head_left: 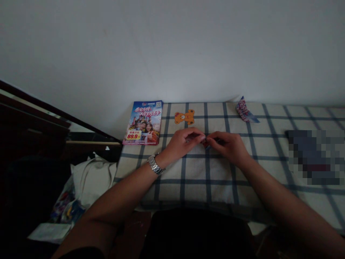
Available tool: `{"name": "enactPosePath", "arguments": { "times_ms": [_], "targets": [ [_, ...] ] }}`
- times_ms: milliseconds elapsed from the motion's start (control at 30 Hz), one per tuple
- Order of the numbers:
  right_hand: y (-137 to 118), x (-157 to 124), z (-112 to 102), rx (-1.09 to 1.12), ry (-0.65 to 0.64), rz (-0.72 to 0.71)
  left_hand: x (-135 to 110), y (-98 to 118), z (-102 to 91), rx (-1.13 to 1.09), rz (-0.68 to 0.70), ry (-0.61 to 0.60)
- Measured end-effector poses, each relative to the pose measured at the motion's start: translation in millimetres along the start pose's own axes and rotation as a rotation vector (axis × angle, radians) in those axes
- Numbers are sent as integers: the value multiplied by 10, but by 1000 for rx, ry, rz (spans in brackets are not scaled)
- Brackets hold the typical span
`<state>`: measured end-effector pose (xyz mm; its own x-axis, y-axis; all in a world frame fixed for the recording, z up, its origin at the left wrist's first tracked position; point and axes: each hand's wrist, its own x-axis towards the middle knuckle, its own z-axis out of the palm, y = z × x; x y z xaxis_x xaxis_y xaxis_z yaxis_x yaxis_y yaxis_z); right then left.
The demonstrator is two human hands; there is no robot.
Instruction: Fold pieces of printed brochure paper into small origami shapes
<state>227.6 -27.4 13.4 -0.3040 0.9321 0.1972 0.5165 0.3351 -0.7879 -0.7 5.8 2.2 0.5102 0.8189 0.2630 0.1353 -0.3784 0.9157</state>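
My left hand [185,142] and my right hand [226,144] meet over the checked cloth, fingertips almost touching. Both pinch a small piece of printed paper [206,145], dark blue with a reddish patch. Most of it is hidden behind the fingers, so its full shape cannot be seen. A silver watch circles my left wrist. Beyond my left hand lies a flat orange teddy bear figure [184,117]. Left of it rests a stack of colourful printed flyers [143,124]. A folded paper piece [245,110] with a similar print stands near the wall, beyond my right hand.
The blue-and-white checked cloth [194,185] covers the surface up to the pale wall [188,50]. A blurred-out dark object [314,156] lies at the right. Down on the left, below the edge, are a white bag [93,176] and plastic-wrapped items [71,212].
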Motion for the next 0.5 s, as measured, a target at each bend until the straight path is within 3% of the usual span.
{"name": "enactPosePath", "arguments": {
  "times_ms": [500],
  "targets": [
    [79, 10, 13, -25, -8, -4, -21, 3, -2, 49, -24, 78]
  ]
}}
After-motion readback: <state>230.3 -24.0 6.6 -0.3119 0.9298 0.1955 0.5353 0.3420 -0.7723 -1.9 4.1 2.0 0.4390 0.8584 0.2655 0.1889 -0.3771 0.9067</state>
